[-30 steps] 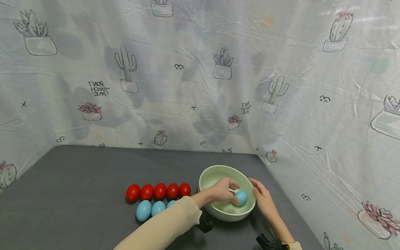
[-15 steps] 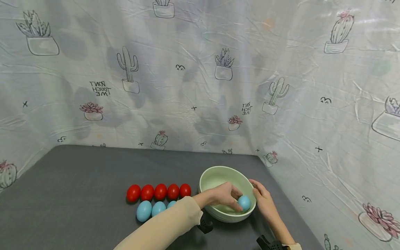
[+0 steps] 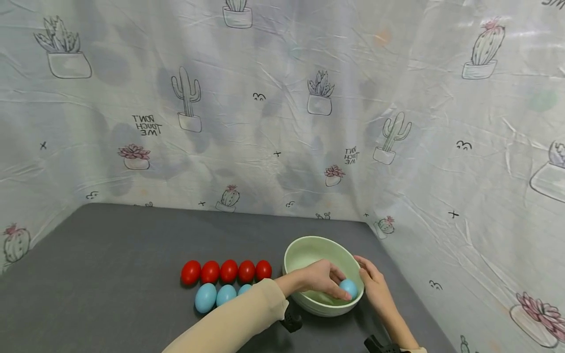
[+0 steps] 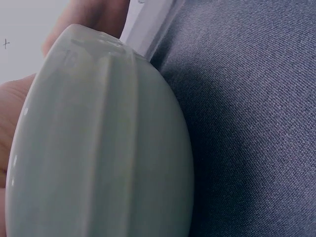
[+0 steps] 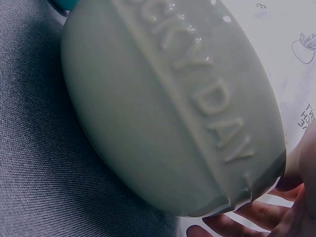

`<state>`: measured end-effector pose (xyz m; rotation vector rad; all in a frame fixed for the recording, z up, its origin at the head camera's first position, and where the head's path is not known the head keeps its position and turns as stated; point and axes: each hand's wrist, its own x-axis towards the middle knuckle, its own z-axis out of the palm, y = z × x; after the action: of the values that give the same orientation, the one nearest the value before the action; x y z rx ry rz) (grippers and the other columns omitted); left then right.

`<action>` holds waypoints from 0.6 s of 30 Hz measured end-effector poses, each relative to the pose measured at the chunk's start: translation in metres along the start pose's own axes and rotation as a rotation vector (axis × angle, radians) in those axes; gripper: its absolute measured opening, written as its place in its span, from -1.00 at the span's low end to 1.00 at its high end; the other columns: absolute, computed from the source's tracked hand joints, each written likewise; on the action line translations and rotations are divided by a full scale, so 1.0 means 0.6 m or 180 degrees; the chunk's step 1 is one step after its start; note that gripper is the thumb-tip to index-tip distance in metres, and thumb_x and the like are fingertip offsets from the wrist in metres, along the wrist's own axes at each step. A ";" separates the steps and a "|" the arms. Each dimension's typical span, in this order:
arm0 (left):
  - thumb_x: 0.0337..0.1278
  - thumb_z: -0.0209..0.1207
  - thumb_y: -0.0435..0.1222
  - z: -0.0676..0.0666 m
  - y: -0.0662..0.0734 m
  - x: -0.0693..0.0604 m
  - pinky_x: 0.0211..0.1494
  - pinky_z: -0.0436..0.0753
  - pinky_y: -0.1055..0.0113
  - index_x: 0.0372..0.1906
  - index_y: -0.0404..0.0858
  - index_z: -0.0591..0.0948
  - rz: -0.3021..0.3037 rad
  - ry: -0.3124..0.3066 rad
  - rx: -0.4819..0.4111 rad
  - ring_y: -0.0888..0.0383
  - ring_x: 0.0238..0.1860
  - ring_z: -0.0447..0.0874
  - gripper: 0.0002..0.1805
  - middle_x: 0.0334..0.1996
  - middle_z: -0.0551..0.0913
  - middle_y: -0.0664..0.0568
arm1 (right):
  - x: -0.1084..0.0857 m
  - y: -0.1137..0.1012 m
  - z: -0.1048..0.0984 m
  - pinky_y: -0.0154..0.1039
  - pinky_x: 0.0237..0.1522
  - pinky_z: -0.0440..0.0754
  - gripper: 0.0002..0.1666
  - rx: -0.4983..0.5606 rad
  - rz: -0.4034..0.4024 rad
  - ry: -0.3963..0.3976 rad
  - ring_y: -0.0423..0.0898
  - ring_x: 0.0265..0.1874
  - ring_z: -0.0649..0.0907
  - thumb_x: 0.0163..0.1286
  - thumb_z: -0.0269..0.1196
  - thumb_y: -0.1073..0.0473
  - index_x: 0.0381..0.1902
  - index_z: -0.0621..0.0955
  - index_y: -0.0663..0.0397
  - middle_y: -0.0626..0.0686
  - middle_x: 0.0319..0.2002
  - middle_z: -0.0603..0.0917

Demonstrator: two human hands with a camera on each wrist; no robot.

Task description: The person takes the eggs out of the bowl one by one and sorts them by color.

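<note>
A pale green bowl (image 3: 306, 252) stands at the right of the dark table. My left hand (image 3: 320, 275) reaches inside it, thumb and fingers around a blue egg (image 3: 349, 286) near the right wall. At the bowl's right side, my right hand (image 3: 374, 283) grips the rim. In the left wrist view, the bowl's outer wall (image 4: 103, 138) hides the egg and much of the left hand. Raised letters show on the bowl (image 5: 163, 123) in the right wrist view, where the right hand's fingers (image 5: 261, 213) touch its edge.
Left of the bowl, several red eggs (image 3: 229, 271) lie in a row. In front of them runs a row of blue eggs (image 3: 205, 297), partly covered by the left sleeve (image 3: 238, 314). A cactus-printed curtain (image 3: 265, 122) encloses the table's back and right side.
My left hand and the blue egg have shifted right inside the bowl, toward its right wall. The right hand stays at the rim. The head view has turned slightly left.
</note>
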<state>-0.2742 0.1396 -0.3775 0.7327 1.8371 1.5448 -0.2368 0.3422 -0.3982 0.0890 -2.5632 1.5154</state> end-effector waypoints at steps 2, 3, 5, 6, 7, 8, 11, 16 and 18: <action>0.02 0.43 -0.40 0.001 0.000 0.000 -0.18 0.70 0.24 0.04 -0.44 0.60 0.0015 0.0014 0.0052 0.13 -0.34 0.72 -0.55 -0.27 0.68 0.01 | 0.000 -0.001 0.000 -0.36 0.05 0.50 -0.56 -0.0006 -0.0001 0.0007 0.16 0.19 0.48 0.60 -0.12 0.34 0.35 0.36 0.39 0.36 0.22 0.48; 0.02 0.44 -0.40 0.001 0.001 0.000 -0.18 0.70 0.24 0.04 -0.43 0.60 0.0016 0.0024 0.0063 0.12 -0.35 0.72 -0.56 -0.27 0.68 0.01 | -0.001 -0.002 0.000 -0.36 0.05 0.50 -0.56 -0.0013 -0.0011 0.0010 0.17 0.19 0.48 0.60 -0.12 0.34 0.35 0.36 0.39 0.36 0.22 0.48; 0.01 0.45 -0.38 0.003 0.002 0.000 -0.20 0.70 0.26 0.03 -0.42 0.62 0.0023 0.0062 0.0136 0.14 -0.37 0.71 -0.56 -0.27 0.67 0.03 | -0.002 -0.003 0.000 -0.38 0.05 0.49 -0.57 -0.0017 -0.0015 0.0037 0.15 0.19 0.48 0.60 -0.11 0.34 0.34 0.38 0.37 0.35 0.22 0.49; 0.00 0.46 -0.37 0.003 0.003 0.000 -0.21 0.69 0.29 0.02 -0.40 0.62 0.0029 0.0088 0.0207 0.16 -0.37 0.71 -0.56 -0.27 0.67 0.05 | -0.002 -0.004 0.001 -0.39 0.04 0.48 -0.57 -0.0030 -0.0015 0.0042 0.15 0.18 0.49 0.60 -0.11 0.34 0.34 0.39 0.36 0.34 0.21 0.49; -0.01 0.47 -0.34 0.003 0.003 0.000 -0.22 0.68 0.31 0.02 -0.38 0.63 0.0043 0.0116 0.0289 0.18 -0.37 0.70 -0.56 -0.28 0.67 0.07 | -0.002 -0.004 0.000 -0.39 0.04 0.48 -0.57 -0.0036 -0.0013 0.0047 0.15 0.18 0.49 0.60 -0.11 0.34 0.33 0.39 0.36 0.34 0.21 0.50; -0.01 0.47 -0.32 0.003 0.004 0.000 -0.22 0.67 0.33 0.02 -0.35 0.64 0.0053 0.0146 0.0360 0.21 -0.36 0.68 -0.56 -0.27 0.67 0.10 | -0.002 -0.004 0.001 -0.39 0.04 0.49 -0.57 -0.0041 -0.0010 0.0053 0.15 0.18 0.49 0.60 -0.11 0.34 0.33 0.40 0.35 0.33 0.21 0.50; -0.04 0.50 -0.24 0.002 0.006 -0.001 -0.22 0.62 0.38 -0.01 -0.26 0.67 0.0138 0.0280 0.0567 0.27 -0.26 0.63 -0.56 -0.28 0.66 0.19 | -0.002 -0.004 0.000 -0.39 0.04 0.48 -0.57 -0.0064 -0.0005 0.0067 0.13 0.16 0.50 0.60 -0.11 0.33 0.34 0.40 0.33 0.32 0.20 0.52; -0.04 0.50 -0.20 -0.007 0.010 -0.010 -0.19 0.61 0.38 -0.03 -0.17 0.68 0.0366 0.0491 0.0516 0.15 -0.06 0.60 -0.59 -0.22 0.63 0.25 | -0.003 -0.004 -0.002 -0.38 0.03 0.49 -0.57 -0.0086 -0.0069 0.0030 0.13 0.16 0.50 0.60 -0.11 0.32 0.34 0.39 0.36 0.33 0.19 0.51; 0.00 0.48 -0.24 -0.012 0.014 -0.018 -0.18 0.62 0.36 0.00 -0.19 0.66 0.0488 0.0546 0.0360 0.13 -0.07 0.62 -0.59 -0.17 0.62 0.22 | -0.003 -0.004 -0.002 -0.39 0.03 0.50 -0.57 -0.0073 -0.0089 0.0013 0.13 0.16 0.50 0.61 -0.11 0.33 0.34 0.38 0.37 0.34 0.19 0.51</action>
<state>-0.2725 0.1280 -0.3674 0.8322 2.0490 1.6556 -0.2343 0.3420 -0.3958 0.1181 -2.5646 1.4746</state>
